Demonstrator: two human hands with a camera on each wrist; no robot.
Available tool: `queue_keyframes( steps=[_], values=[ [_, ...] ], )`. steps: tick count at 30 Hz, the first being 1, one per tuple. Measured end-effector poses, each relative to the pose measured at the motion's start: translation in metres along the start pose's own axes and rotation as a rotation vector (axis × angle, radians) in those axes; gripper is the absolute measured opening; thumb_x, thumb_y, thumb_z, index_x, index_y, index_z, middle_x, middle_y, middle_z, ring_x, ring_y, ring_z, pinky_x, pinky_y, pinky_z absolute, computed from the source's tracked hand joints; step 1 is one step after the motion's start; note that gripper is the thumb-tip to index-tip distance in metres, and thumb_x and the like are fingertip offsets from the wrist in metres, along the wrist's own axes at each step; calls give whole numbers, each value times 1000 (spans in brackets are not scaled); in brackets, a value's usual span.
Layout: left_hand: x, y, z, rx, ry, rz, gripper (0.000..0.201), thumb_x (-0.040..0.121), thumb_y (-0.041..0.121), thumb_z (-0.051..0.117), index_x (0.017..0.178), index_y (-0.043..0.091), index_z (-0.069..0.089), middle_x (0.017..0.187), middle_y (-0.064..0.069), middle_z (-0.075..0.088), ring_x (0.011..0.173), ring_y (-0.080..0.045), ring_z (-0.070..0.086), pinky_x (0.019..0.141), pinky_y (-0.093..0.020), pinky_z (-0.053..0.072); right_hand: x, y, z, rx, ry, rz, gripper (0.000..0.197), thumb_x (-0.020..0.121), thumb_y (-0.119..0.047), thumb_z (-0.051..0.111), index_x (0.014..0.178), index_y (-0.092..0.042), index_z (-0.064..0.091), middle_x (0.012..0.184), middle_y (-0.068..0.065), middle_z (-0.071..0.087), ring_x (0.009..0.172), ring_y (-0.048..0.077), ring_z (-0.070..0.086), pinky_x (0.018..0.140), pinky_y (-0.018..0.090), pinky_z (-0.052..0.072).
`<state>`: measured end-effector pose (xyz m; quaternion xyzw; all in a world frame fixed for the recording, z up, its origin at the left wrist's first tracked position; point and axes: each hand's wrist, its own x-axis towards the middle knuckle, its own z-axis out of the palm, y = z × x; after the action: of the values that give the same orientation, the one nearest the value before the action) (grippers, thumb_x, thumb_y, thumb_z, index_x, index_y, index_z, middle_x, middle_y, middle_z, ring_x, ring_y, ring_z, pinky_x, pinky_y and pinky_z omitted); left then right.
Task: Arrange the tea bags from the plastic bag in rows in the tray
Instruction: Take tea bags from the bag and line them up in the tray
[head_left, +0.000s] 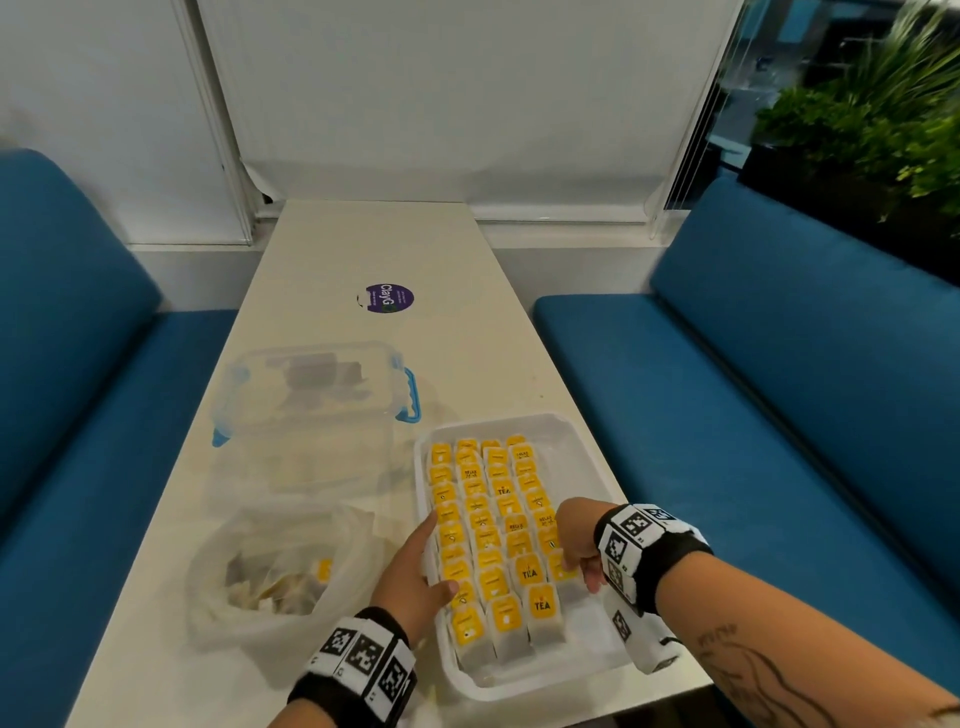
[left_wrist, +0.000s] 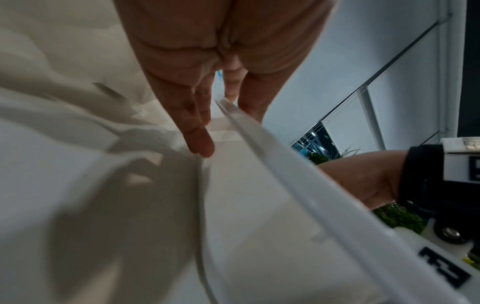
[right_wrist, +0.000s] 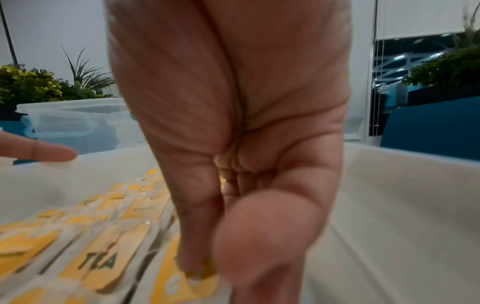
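In tray (head_left: 582, 670): right hand (head_left: 579, 540) pinches tea bag (head_left: 563, 571), half hidden; left hand (head_left: 415, 566) straight-fingered on rim.

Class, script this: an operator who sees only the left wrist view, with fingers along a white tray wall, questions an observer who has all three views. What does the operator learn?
Operator: What is in the tray?
Observer: Yellow-tagged tea bags, laid in four rows.
Operator: What is the right hand doing?
Observer: It appears to pinch the tag of one tea bag at the near end of the rightmost row.
Operator: Are any left to place?
Observer: Yes, the plastic bag to the left of the tray holds some.
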<state>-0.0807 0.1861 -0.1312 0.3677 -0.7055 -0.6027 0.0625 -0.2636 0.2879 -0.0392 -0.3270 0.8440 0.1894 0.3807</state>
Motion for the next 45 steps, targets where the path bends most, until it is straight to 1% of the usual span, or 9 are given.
queue_keyframes(
  steps=[3,6,9,14,20,26,31,37,45],
  values=[
    [-3,6,0,71,-19,-4,81,81,4,66,141,37,23,149,-3,35,134,-21,39,111,-41,35,-3,-2,-5,-69,66,-24,32,93,-18,57,66,-4,47,116,17,64,97,30,63,90,32,49],
    [-12,23,0,320,-18,10,68,89,14,59,145,27,22,151,-2,25,138,-17,30,113,-26,26,-3,-8,-14,12,173,-38,25,91,-19,60,74,-10,44,69,4,51,57,14,49,52,23,41],
    [-23,43,-12,357,20,86,56,91,18,56,141,25,33,148,0,28,134,-15,34,108,-22,30,-4,-22,-26,170,274,-115,31,91,-22,60,69,-14,40,62,1,46,47,13,46,41,22,37],
    [-39,70,-69,219,302,213,35,86,10,61,116,28,55,122,5,50,91,-5,53,74,-10,40,-23,-83,-41,280,417,-434,18,87,-21,63,79,-12,50,76,1,53,70,17,52,52,22,37],
    [-48,40,-151,372,611,-29,47,83,17,65,126,26,50,134,-1,43,121,-20,44,102,-32,39,-31,-173,-25,246,436,-784,16,82,-8,63,98,-12,63,90,3,59,87,21,57,73,26,43],
    [-45,-7,-177,500,474,-425,61,79,35,66,133,19,42,137,-9,39,125,-29,42,100,-39,41,-17,-238,9,-134,299,-870,48,84,-2,59,130,-10,52,131,11,51,120,28,49,96,33,41],
    [-39,-26,-178,320,443,-339,4,87,14,46,90,12,48,108,-13,55,82,-25,52,70,-31,41,-12,-259,34,-434,253,-903,57,74,-9,72,127,-13,49,131,9,43,111,34,49,87,43,49],
    [-37,-31,-174,295,457,-266,6,88,9,40,91,10,46,108,-14,51,81,-23,49,71,-31,40,-9,-266,53,-611,420,-926,49,82,-10,64,127,-3,45,132,14,40,106,34,45,64,38,39],
    [-37,-30,-177,346,481,-256,4,90,10,39,91,11,42,102,-9,44,80,-24,47,72,-31,39,-13,-261,38,-374,345,-960,33,83,0,59,115,-7,63,102,10,54,94,32,57,70,31,37]
  ],
)
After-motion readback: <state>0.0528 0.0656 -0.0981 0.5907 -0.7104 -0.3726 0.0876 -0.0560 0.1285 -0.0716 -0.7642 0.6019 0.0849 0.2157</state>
